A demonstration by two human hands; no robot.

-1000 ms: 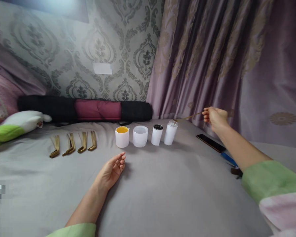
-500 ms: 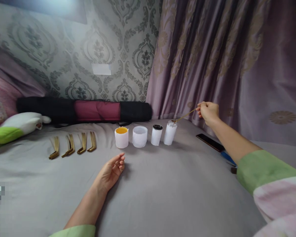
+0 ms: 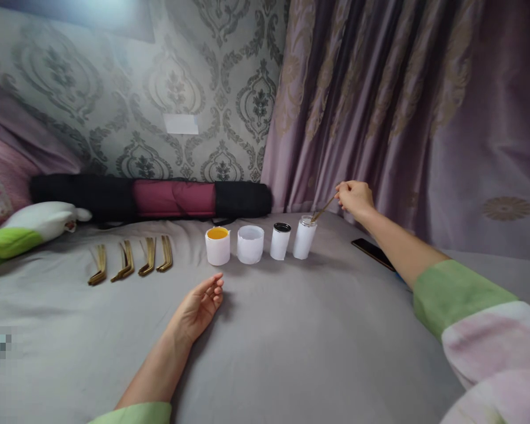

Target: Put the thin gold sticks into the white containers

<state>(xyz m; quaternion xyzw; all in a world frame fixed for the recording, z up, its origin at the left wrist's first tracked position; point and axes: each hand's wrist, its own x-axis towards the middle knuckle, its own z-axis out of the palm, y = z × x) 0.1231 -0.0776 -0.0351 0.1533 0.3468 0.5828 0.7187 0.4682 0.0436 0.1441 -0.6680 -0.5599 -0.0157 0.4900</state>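
Stick (image 3: 323, 208): thin, light, probably brittle; right hand (image 3: 355, 199) pinches its 2 o'clock end, tip in jar (image 3: 304, 237); left hand (image 3: 201, 306) slack.

White jars (image 3: 304, 238) — grey sheet (image 3: 291, 341)

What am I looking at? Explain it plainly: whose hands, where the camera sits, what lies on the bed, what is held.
There is no machine: one camera on a person's head looks forward and down at their two bare hands. The right hand pinches a thin stick whose tip is at the mouth of the rightmost white jar. The left hand rests open and empty on the grey sheet. Three more white pots stand in that row; golden bent pieces lie left, a dark phone right.
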